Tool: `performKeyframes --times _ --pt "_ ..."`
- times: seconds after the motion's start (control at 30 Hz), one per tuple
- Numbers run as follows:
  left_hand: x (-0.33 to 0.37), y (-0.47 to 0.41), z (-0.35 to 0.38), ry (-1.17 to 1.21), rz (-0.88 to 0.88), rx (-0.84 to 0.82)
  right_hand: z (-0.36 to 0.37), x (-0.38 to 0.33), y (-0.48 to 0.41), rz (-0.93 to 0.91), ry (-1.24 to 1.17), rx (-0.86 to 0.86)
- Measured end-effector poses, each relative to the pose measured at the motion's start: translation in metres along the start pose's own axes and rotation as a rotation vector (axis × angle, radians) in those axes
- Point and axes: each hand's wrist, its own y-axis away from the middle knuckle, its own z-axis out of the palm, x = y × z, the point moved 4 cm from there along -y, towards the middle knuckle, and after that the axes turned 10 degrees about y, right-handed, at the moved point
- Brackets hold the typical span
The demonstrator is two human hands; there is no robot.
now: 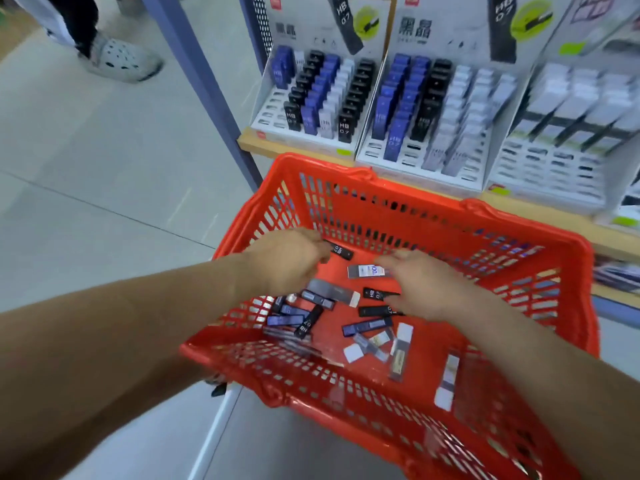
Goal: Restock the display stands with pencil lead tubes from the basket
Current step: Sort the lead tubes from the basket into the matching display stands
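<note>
Basket [346, 188] before shelf [298, 148]; left hand [284, 261] grips black tube [341, 251]; right hand [426, 289] spread.

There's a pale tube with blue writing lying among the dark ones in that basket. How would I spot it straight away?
Look inside the red basket, on its floor between the left hand and the right hand. The pale tube lies flat just beyond the right hand's fingers. Unlike the black tubes marked HB around it, it carries a white label with blue print.

Pale tiled floor [104, 161], grout lines running diagonally. Blue-grey shelf upright [204, 88] slants across the upper middle. A bystander's perforated white clog [121, 58] stands top left, dark trouser leg [78, 19] above it. Perforated metal panel [261, 22] just beside the upright.
</note>
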Motion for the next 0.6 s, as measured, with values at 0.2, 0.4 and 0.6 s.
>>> performKeyframes --times 0.2,0.4,0.6 --pt "-0.002 0.008 0.09 -0.194 -0.265 -0.459 0.087 0.0 0.009 0.044 0.013 -0.193" --pt "-0.019 0.015 0.145 -0.36 -0.211 -0.621 0.124 -0.005 -0.007 0.105 0.017 -0.244" --pt "-0.021 0.005 0.156 -0.405 -0.043 -0.6 0.153 -0.016 -0.013 0.203 0.036 -0.203"
